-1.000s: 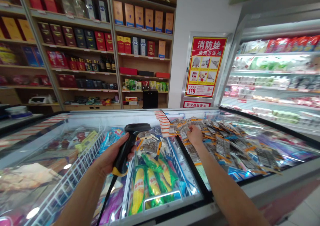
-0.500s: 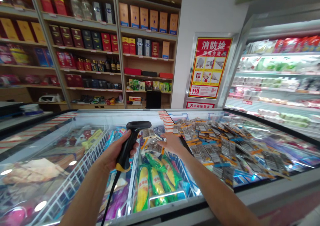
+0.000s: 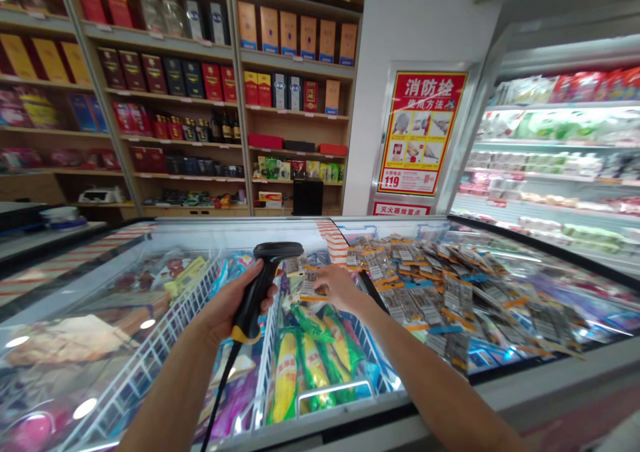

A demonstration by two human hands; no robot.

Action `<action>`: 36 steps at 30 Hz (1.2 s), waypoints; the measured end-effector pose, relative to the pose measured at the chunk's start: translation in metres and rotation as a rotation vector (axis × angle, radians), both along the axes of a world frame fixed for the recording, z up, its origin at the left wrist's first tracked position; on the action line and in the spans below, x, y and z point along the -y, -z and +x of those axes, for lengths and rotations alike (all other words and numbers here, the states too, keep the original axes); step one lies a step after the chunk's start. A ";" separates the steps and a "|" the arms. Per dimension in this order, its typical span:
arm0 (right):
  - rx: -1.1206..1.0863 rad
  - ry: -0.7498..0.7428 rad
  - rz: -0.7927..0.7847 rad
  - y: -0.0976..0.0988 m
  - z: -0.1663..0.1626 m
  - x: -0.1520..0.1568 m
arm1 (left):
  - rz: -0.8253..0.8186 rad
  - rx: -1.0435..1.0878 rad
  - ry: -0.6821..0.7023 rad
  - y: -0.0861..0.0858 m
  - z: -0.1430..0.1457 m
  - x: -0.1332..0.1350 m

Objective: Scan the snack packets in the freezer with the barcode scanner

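My left hand (image 3: 240,302) is wrapped round the handle of a black barcode scanner (image 3: 260,285), whose head points right and whose cable runs down. Just right of it, my right hand (image 3: 340,289) pinches the edge of a small grey packet (image 3: 310,285) with an orange strip. Part of the packet is hidden by the fingers. Below both hands, yellow corn cobs in green wrappers (image 3: 315,365) lie in a white wire basket (image 3: 265,372) inside the freezer. To the right, a heap of similar grey packets (image 3: 425,279) is spread over the freezer's glass.
The chest freezer (image 3: 370,412) spans the front, with more frozen bags (image 3: 90,339) under glass at left. Behind stand shelves of boxed goods (image 3: 280,32) and a red fire-hydrant sign (image 3: 423,132). A lit display fridge (image 3: 560,139) is at right.
My right hand's fingers have closed on the packet, which has shifted and turned slightly beneath the scanner head's right end. My left hand and the scanner have stayed nearly still.
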State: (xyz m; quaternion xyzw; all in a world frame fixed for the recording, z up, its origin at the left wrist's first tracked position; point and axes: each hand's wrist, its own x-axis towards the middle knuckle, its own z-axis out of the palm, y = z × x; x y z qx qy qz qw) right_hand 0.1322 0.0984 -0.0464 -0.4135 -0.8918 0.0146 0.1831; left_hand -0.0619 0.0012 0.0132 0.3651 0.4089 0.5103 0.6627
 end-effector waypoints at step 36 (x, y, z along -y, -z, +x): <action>-1.168 0.433 -0.243 0.022 0.045 -0.057 | 0.028 -0.003 0.189 0.008 0.009 0.001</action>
